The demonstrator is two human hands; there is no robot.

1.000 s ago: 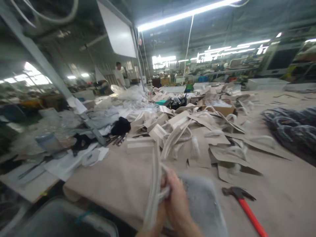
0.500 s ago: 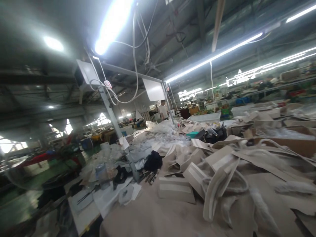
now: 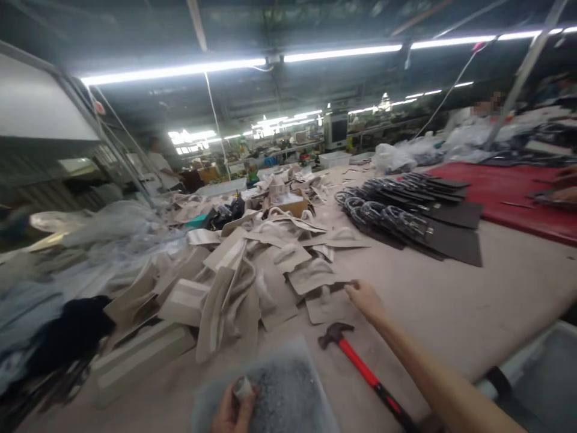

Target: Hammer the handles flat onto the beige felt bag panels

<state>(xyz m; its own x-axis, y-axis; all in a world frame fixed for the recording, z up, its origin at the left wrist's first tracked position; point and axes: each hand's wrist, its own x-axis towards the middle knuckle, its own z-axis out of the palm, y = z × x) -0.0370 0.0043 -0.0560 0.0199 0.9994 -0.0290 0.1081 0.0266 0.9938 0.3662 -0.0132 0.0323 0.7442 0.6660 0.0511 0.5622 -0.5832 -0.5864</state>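
My right hand [image 3: 364, 299] reaches out over the table and pinches the edge of a flat beige paper bag [image 3: 329, 299] with a white rope handle. My left hand [image 3: 234, 411] is at the bottom edge, fingers closed round a small pale cylindrical piece [image 3: 243, 388] above a grey tray of tiny metal parts [image 3: 279, 391]. A hammer with a red handle [image 3: 360, 368] lies between my two hands. A big heap of beige bags [image 3: 234, 264] spreads to the left.
Black bags with rope handles [image 3: 406, 219] are stacked at the right on the beige table [image 3: 487, 294]. A red mat [image 3: 509, 192] lies far right, with another person's hands at it. A person stands at the back left [image 3: 155, 163]. A grey bin [image 3: 536, 373] sits at the lower right.
The view swung up to the ceiling and then back down and to the right. My left hand no longer holds the bundle of white handles; my right hand has reached out to a beige bag.
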